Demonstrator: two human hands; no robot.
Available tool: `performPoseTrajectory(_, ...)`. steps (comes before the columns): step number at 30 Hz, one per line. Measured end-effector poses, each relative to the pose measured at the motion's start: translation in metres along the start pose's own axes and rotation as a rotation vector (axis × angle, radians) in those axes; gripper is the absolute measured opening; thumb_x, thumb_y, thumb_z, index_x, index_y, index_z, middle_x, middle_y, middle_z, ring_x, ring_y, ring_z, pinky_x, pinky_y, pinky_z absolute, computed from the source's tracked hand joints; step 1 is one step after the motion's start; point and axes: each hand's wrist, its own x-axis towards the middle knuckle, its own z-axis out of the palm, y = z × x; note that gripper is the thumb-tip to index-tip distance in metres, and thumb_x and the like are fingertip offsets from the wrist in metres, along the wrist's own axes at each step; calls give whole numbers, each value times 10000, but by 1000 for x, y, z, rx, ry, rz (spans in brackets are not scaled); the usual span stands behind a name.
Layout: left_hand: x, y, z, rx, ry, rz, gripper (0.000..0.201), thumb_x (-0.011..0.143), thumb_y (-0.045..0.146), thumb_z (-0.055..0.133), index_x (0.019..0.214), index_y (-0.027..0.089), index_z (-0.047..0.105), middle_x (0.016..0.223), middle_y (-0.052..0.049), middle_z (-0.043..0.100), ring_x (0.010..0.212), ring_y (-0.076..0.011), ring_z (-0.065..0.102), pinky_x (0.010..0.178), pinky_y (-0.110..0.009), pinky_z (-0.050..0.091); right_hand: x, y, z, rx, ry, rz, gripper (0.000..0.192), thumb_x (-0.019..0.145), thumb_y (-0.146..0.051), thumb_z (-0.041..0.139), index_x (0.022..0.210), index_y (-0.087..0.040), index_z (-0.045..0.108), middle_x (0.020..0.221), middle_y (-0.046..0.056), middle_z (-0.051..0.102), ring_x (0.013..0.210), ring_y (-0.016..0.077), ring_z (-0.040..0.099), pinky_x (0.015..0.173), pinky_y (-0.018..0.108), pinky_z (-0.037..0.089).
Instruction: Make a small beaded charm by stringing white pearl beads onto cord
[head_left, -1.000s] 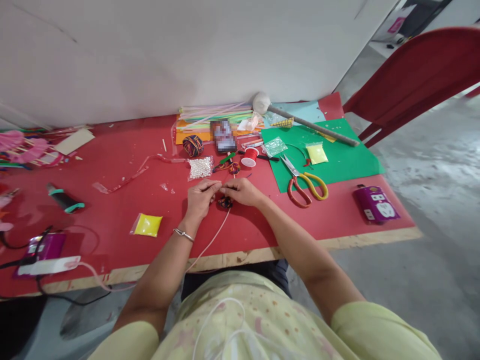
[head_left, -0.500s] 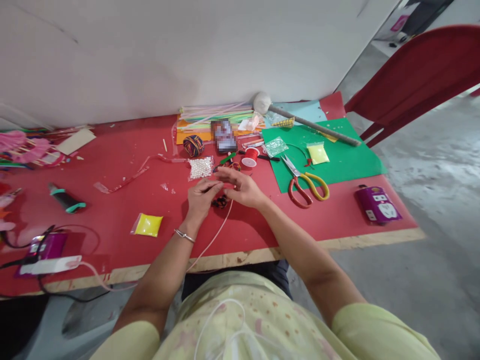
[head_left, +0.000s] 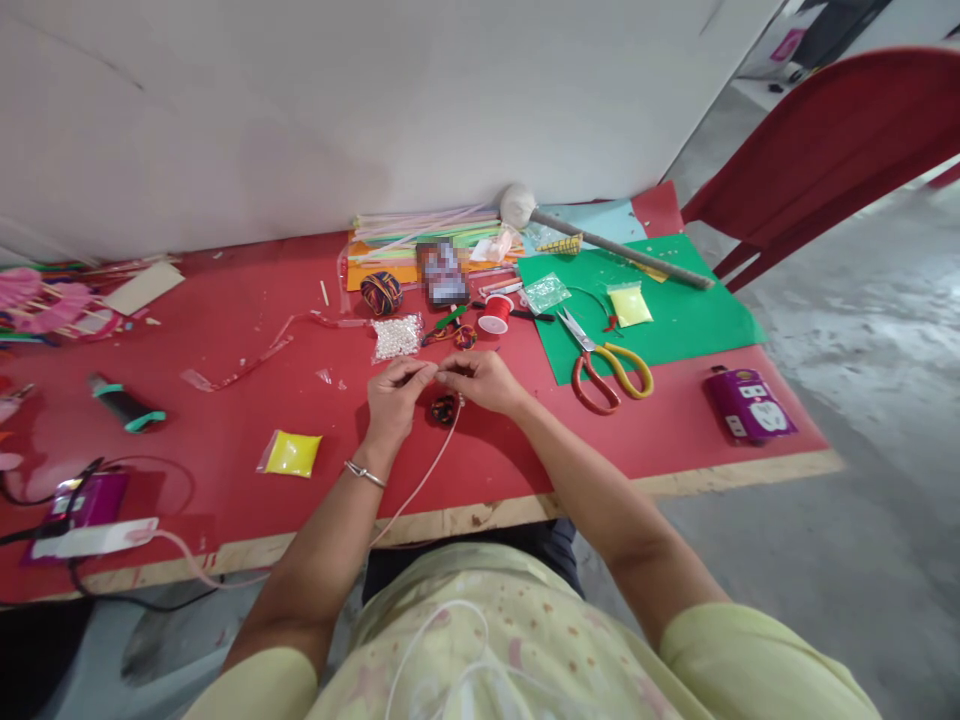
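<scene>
My left hand [head_left: 394, 398] and my right hand [head_left: 484, 382] meet fingertip to fingertip over the middle of the table. Both are closed in a pinch, and what sits between the fingers is too small to make out. Just below the fingertips lies a dark multicoloured yarn bundle [head_left: 442, 408]. A thin pink cord [head_left: 420, 482] runs from under my right hand to the table's front edge. Beyond the hands are a bag of white beads [head_left: 397, 337], a small tangle of coloured yarn [head_left: 465, 337] and a spool of red thread [head_left: 496, 314].
Scissors [head_left: 600, 362] lie at the right, partly on a green sheet [head_left: 675, 330]. A yarn ball [head_left: 381, 293] and a phone [head_left: 444, 274] are farther back. Leftward are a yellow packet [head_left: 294, 454] and a cutter [head_left: 127, 403]. A purple power box [head_left: 750, 405] stands far right.
My right hand's fingers, stretched out before, have come down into a pinch against the left fingertips. The yarn bundle and coloured tangle show more. The view has shifted slightly.
</scene>
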Motion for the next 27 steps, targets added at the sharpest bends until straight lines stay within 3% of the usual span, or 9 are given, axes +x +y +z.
performPoseTrajectory(6, 1, -5, 0, -38, -33, 0, 181, 751, 364, 819, 749, 195, 754, 770, -23, 670, 654, -120, 564, 563, -243, 436, 1, 7, 0, -100, 23, -65, 213, 868, -324, 652, 874, -125, 729, 711, 1, 656, 658, 104, 550, 636, 218, 426)
performPoseTrajectory(11, 2, -12, 2, -212, -71, -49, 174, 715, 320, 855, 763, 191, 750, 815, -5, 652, 504, -51, 445, 438, -219, 317, 1, 3, -2, -182, -12, -113, 234, 909, -330, 614, 851, -131, 724, 715, 7, 670, 646, 108, 563, 629, 223, 427)
performPoseTrajectory(13, 2, -13, 3, -276, -81, -95, 190, 709, 319, 861, 762, 184, 738, 849, -6, 664, 494, -39, 444, 431, -211, 309, -2, -6, -11, -309, -46, -164, 231, 932, -330, 600, 880, -154, 739, 776, 22, 707, 699, 123, 602, 680, 236, 451)
performPoseTrajectory(15, 2, -14, 3, -317, -90, -140, 219, 711, 338, 860, 759, 179, 717, 885, -21, 698, 520, -49, 487, 442, -204, 332, -7, -18, -31, -533, 80, -189, 223, 939, -349, 606, 940, -185, 757, 915, 54, 744, 836, 163, 648, 782, 267, 474)
performPoseTrajectory(18, 2, -14, 4, -323, -114, -149, 234, 737, 361, 843, 775, 176, 704, 879, -43, 735, 543, -58, 511, 482, -200, 372, -13, -28, -78, -927, 550, 15, 291, 981, -363, 520, 1057, -212, 757, 1083, 109, 726, 1043, 246, 638, 905, 350, 471)
performPoseTrajectory(20, 1, -14, 4, -284, -133, -131, 219, 763, 357, 829, 808, 172, 721, 844, -48, 743, 550, -58, 507, 527, -202, 405, -12, -26, -112, -1140, 726, 210, 357, 957, -381, 550, 1208, -193, 720, 1199, 164, 686, 1146, 318, 601, 939, 416, 471)
performPoseTrajectory(22, 1, -14, 4, -256, -140, -128, 208, 775, 350, 822, 824, 169, 732, 809, -46, 741, 567, -64, 522, 557, -203, 425, -7, -18, -141, -1234, 678, 389, 416, 930, -386, 586, 1266, -171, 702, 1247, 194, 669, 1159, 351, 603, 936, 446, 485)
performPoseTrajectory(24, 0, -13, 3, -265, -134, -133, 205, 772, 347, 826, 820, 172, 730, 766, -36, 731, 580, -76, 545, 562, -203, 431, 0, -8, -161, -1224, 513, 555, 347, 929, -327, 571, 1187, -178, 749, 1173, 180, 714, 1076, 324, 653, 914, 422, 503)
performPoseTrajectory(27, 0, -12, 1, -280, -121, -149, 213, 772, 357, 825, 811, 173, 727, 707, -20, 710, 535, -74, 536, 528, -200, 418, 9, 5, -174, -1230, 419, 612, 348, 939, -279, 525, 1161, -177, 772, 1143, 182, 741, 1068, 318, 673, 922, 405, 508)
